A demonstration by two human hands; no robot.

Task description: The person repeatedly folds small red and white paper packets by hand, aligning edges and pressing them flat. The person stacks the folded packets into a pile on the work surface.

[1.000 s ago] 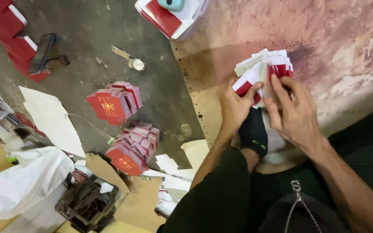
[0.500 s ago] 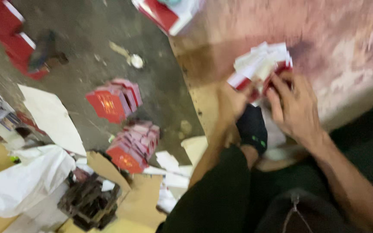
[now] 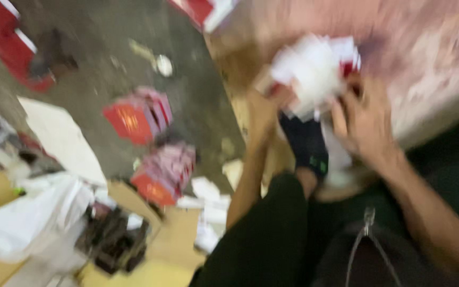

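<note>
**Envelope bundle held in both hands over a pink surface**

Envelopes (image 3: 314, 72), a bundle of white and red flat pieces, sit between the two hands, above a foot in a dark sock (image 3: 308, 146). The picture is blurred, so fine detail is lost. The left hand (image 3: 261, 114) holds the lower left corner of the bundle, fingers closed on it from below. The right hand (image 3: 365, 119) is at the lower right edge, fingers curled against the bundle; it seems to hold it too, but the blur hides how the fingertips lie.

Beyond the top edge of the bundle, the pink surface (image 3: 431, 48) is bare and gives open room. Just past the left hand, the brown edge of this surface meets the grey floor (image 3: 208, 95). Up and to the left of the grip, another red and white stack (image 3: 208, 10) lies at the border of the view.

Farther left of the left hand, well apart from it, two red packs lie on the floor: one pack (image 3: 136, 117) higher, the other pack (image 3: 163, 175) lower. A small round white object (image 3: 163, 65) is above them. Below the grip, the dark trouser legs (image 3: 272, 234) fill the space. A cardboard box (image 3: 128, 234) and white plastic bag (image 3: 22, 223) crowd the lower left corner.
</note>
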